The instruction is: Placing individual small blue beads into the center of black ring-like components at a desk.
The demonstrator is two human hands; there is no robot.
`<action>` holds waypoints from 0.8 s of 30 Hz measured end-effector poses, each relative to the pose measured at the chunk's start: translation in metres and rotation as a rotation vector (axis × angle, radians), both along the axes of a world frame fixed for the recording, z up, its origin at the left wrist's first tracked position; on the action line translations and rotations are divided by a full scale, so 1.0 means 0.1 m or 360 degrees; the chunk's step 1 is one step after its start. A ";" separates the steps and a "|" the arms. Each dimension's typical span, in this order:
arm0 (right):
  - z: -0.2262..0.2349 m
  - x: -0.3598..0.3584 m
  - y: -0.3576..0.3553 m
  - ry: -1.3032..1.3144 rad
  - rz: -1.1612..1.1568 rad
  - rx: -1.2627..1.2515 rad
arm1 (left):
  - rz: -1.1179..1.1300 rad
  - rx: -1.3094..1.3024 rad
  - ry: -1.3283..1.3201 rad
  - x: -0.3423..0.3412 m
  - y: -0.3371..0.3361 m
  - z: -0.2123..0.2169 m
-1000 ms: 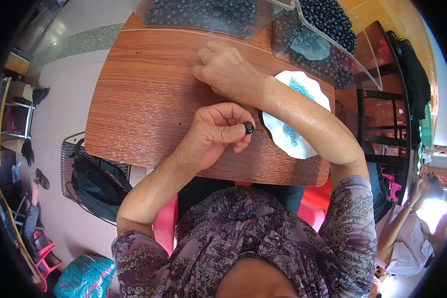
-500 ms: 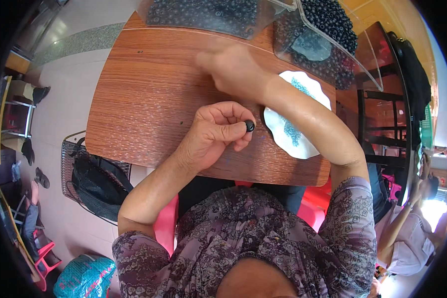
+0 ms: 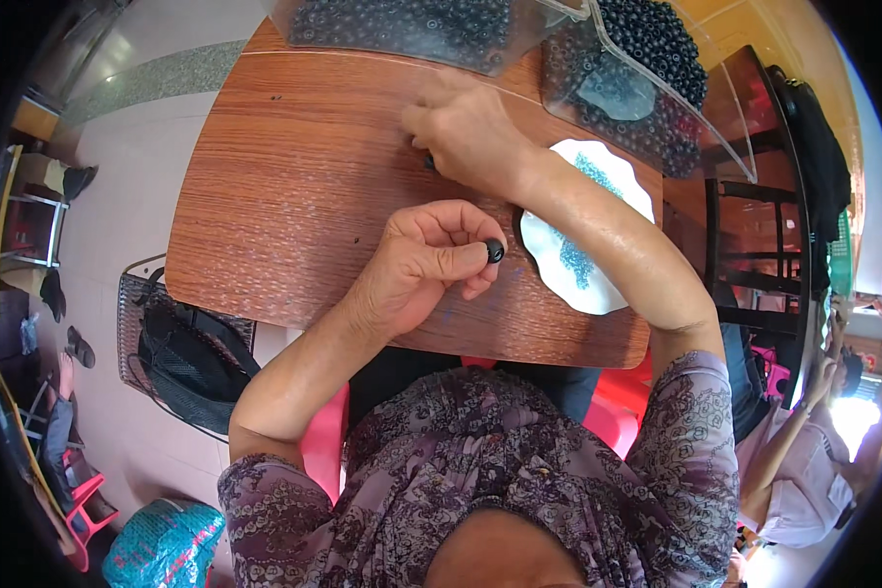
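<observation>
My left hand [image 3: 431, 260] is closed over the near part of the wooden table [image 3: 265, 196]. Its thumb and forefinger pinch a small black ring-shaped part [image 3: 496, 251], whose holed face is turned outward. My right hand [image 3: 465, 127] is farther out over the table, below the clear bin [image 3: 402, 59] of black parts. Motion smears its fingers, and what they hold, if anything, cannot be made out. A small dark spot shows under its palm. Beneath my right forearm lies a white scalloped plate [image 3: 549, 250] with small bluish-clear pieces on it, partly covered by the arm.
A second clear bin [image 3: 647, 137] full of black ring-shaped parts stands at the far right. Tiny dark specks lie on the tabletop. A wire basket [image 3: 135, 343] with a black bag [image 3: 191, 358] is at the left. Another person [image 3: 789, 470] sits at the right.
My right hand has shifted slightly to the right and is less smeared, its fingers still over the far part of the table. My left hand keeps its pinch on the black part.
</observation>
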State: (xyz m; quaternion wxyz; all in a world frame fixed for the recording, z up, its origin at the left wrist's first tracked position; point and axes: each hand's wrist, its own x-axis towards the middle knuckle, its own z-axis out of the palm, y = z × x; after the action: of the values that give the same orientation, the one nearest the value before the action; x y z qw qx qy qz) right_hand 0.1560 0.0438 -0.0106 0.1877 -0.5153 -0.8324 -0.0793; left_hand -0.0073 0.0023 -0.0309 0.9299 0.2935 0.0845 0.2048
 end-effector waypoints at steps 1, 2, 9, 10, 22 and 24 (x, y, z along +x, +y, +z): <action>-0.02 -0.02 0.01 -0.0048 0.0047 -0.0008 | 0.0000 0.0001 0.0000 0.00 0.00 0.00; -0.03 -0.03 0.02 -0.0096 0.0095 -0.0015 | -0.0008 0.0020 0.0001 0.00 0.01 0.00; -0.01 -0.04 0.00 0.0017 0.0070 -0.0003 | -0.0002 0.0024 -0.0010 0.01 0.00 -0.02; -0.01 -0.01 -0.02 0.0226 0.0034 -0.0044 | -0.0006 0.0027 -0.0010 0.01 0.00 -0.02; 0.47 0.20 -1.01 0.2260 -0.0473 -0.1039 | 0.0187 -0.0055 0.0094 0.04 0.03 -0.01; 0.47 0.18 -1.10 0.2273 -0.0472 -0.1025 | 0.0177 -0.0052 0.0100 0.06 0.02 0.03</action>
State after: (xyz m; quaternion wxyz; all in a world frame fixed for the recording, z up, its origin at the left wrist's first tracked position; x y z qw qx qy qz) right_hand 0.1739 -0.0667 0.0360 0.5050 -0.5759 -0.4158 0.4903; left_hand -0.0016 0.0047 -0.0277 0.9186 0.2794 0.1334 0.2455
